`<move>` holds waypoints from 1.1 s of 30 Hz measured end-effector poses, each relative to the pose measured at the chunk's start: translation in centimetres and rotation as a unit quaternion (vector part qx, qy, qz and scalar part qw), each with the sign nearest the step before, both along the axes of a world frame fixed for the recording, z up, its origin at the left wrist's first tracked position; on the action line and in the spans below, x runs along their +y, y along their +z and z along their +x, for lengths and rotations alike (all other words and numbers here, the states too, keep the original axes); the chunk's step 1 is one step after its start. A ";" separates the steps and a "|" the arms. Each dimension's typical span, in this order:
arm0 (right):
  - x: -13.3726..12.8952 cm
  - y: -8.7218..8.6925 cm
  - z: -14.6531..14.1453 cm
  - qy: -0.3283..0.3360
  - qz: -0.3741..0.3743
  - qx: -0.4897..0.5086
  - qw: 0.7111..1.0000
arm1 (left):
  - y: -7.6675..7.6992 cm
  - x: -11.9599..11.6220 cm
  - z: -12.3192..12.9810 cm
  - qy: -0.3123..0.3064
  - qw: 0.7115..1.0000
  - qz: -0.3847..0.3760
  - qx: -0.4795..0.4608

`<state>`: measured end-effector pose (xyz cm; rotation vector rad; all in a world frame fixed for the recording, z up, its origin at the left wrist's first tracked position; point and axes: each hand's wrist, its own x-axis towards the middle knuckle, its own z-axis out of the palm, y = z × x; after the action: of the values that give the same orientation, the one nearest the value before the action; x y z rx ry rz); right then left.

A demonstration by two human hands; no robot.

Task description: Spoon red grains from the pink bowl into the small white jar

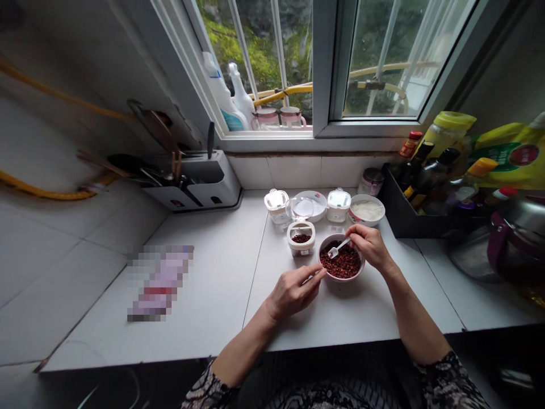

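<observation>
A small bowl full of dark red peppercorn-like spice stands on the counter in front of me. My right hand pinches the handle of a small white spoon, whose scoop is over the spice. At the bowl's left rim, the fingertips of my left hand hold its edge. Just behind and left of the bowl is a clear seasoning jar with a white rim, partly filled with the same spice.
Behind are two white-lidded jars, a white dish and a bowl of white grains. A utensil holder stands back left, a black bottle box right. A blurred purple packet lies left.
</observation>
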<state>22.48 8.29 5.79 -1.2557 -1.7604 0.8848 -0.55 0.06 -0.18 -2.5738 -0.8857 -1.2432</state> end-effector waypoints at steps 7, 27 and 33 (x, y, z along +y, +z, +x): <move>0.5 -0.1 0.1 -0.029 -0.044 0.078 0.996 | 0.1 0.0 0.0 -0.006 1.000 0.000 -0.002; -1.4 0.6 -4.5 0.066 0.361 -0.112 0.923 | -0.2 0.2 0.2 0.000 1.000 0.015 -0.010; -0.8 0.4 -1.3 -0.027 0.226 -0.035 0.973 | -0.1 0.0 0.0 -0.002 1.000 -0.001 -0.003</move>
<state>21.18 7.53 6.14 -1.0343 -1.8404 0.3761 -0.54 0.08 -0.32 -2.5749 -0.8837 -1.2529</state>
